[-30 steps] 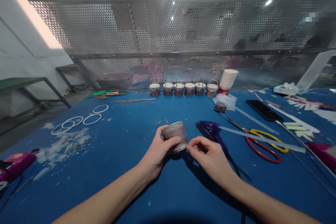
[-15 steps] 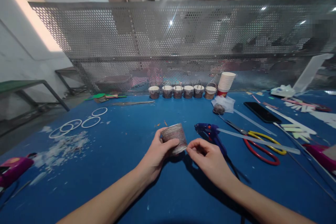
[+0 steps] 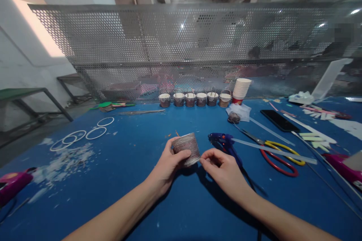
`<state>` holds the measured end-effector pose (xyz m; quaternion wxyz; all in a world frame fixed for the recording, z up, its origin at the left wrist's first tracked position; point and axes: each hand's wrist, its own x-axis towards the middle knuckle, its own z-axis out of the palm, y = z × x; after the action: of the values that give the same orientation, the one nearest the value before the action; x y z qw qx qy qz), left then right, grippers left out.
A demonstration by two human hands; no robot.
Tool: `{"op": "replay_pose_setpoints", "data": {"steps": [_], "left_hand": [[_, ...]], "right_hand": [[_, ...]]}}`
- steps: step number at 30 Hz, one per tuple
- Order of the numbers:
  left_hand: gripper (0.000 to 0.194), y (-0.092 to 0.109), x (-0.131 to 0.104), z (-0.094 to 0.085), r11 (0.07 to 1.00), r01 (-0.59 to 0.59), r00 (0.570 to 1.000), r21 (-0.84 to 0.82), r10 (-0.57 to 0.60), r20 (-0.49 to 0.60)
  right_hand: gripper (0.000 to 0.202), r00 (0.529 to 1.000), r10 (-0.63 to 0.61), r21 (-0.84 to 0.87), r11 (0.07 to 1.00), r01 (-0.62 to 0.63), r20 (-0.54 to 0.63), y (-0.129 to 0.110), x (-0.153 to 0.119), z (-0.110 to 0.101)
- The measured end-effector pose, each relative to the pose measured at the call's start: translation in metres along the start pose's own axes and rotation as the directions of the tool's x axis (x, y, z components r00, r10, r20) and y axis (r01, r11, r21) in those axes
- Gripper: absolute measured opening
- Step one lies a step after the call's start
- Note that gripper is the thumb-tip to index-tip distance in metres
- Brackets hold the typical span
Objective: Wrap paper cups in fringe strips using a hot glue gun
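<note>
My left hand (image 3: 172, 162) wraps round a small cup (image 3: 186, 145) wound with grey-brown yarn, which it keeps tilted just above the blue table. At the cup's lower right edge, my right hand (image 3: 219, 163) has thumb and forefinger pinched together; whatever is between the fingertips is too small to make out. Just beyond the right hand lies a blue glue gun (image 3: 222, 138) with a clear glue stick (image 3: 271, 150) coming out of its back. A ball of similar yarn (image 3: 233, 117) rests by a crumpled clear plastic bag (image 3: 243, 112).
Several yarn-covered cups (image 3: 201, 100) line the back beside stacked paper cups (image 3: 241, 88). At right are scissors (image 3: 279, 158), a black phone (image 3: 278, 120) and a pink glue gun (image 3: 342, 167). White rings (image 3: 96, 133), scraps (image 3: 68, 162) and another pink glue gun (image 3: 14, 184) lie left. Perforated metal screen (image 3: 113, 45) behind.
The view has shifted slightly, so the table's things sit a little further left. Both hands keep almost the same pose at the cup.
</note>
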<state>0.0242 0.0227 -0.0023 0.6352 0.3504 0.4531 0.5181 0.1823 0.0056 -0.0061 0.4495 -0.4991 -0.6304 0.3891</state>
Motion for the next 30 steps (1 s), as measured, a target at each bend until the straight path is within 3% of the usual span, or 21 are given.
{"op": "replay_pose_setpoints", "data": {"steps": [10, 30], "left_hand": [[0.054, 0.0019, -0.0021, 0.0026, 0.999, -0.024, 1.000, -0.042, 0.025, 0.016], [0.059, 0.0042, -0.0012, -0.0025, 0.993, -0.099, 0.993, -0.062, 0.102, 0.052]], "right_hand": [[0.018, 0.999, 0.029, 0.014, 0.999, -0.029, 0.017, 0.0006, 0.0003, 0.0004], [0.016, 0.999, -0.054, -0.008, 0.999, 0.054, 0.006, 0.0024, 0.0007, -0.0027]]}}
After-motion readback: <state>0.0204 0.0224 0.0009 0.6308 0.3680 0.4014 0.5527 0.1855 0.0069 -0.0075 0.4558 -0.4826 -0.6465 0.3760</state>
